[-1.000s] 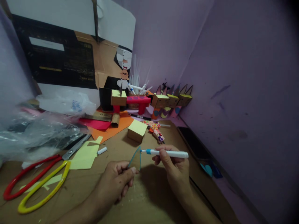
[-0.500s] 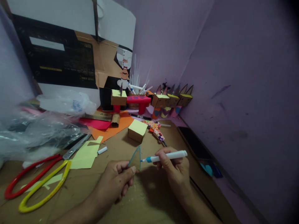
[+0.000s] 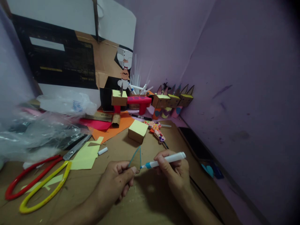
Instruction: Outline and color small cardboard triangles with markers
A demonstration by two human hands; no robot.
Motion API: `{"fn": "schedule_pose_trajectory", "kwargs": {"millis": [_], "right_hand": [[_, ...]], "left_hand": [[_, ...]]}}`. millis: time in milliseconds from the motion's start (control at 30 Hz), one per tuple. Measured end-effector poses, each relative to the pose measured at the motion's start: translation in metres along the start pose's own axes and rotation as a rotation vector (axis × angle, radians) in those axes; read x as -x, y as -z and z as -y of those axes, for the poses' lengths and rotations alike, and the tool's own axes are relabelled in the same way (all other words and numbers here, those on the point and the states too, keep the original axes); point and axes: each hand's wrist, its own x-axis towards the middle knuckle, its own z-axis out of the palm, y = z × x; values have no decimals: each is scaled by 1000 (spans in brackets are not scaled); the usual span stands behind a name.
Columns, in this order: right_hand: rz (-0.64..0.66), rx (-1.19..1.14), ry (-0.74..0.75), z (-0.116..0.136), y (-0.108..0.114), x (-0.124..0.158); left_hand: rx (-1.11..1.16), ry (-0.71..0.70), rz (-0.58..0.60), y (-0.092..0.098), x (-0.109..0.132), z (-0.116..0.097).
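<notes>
A small cardboard triangle (image 3: 135, 160) with blue lines along its edges is pinched upright by my left hand (image 3: 118, 181), thumb in front. My right hand (image 3: 174, 172) grips a white marker (image 3: 172, 157) with a blue tip section. The marker's tip touches the triangle's right edge, near its lower corner. Beyond the hands sits a small cardboard box (image 3: 137, 131) with a pale yellow top. A white marker cap (image 3: 102, 151) lies on the cardboard sheet (image 3: 112, 212), left of the triangle.
Scissors (image 3: 67, 157) with red and yellow handles lie at left beside yellow paper (image 3: 85, 156) and plastic bags (image 3: 47, 125). A patterned glue gun (image 3: 157, 129) rests behind my right hand, its cord running past it. At right is a dark phone (image 3: 194, 142). Cardboard animal figures (image 3: 161, 101) stand behind.
The marker's tip has slid down the triangle's right edge toward its lower corner. My right hand has shifted slightly, while my left hand holds nearly still.
</notes>
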Motion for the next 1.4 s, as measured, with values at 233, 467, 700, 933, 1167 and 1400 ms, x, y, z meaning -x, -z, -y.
{"fn": "schedule_pose_trajectory", "kwargs": {"millis": [233, 467, 700, 933, 1167, 1400], "right_hand": [[114, 37, -22, 1, 2, 2], [-7, -126, 37, -3, 4, -4], [-68, -117, 97, -6, 2, -6], [-92, -144, 100, -5, -1, -8], [-91, -153, 76, -6, -3, -9], [-83, -154, 82, -6, -2, -8]], "left_hand": [[2, -10, -1, 1, -1, 0], [7, 15, -19, -2, 1, -5], [-12, 9, 1, -1, 0, -4], [-51, 11, 1, -1, 0, -3], [-35, 12, 7, -1, 2, -2], [-55, -2, 11, 0, -1, -2]]}}
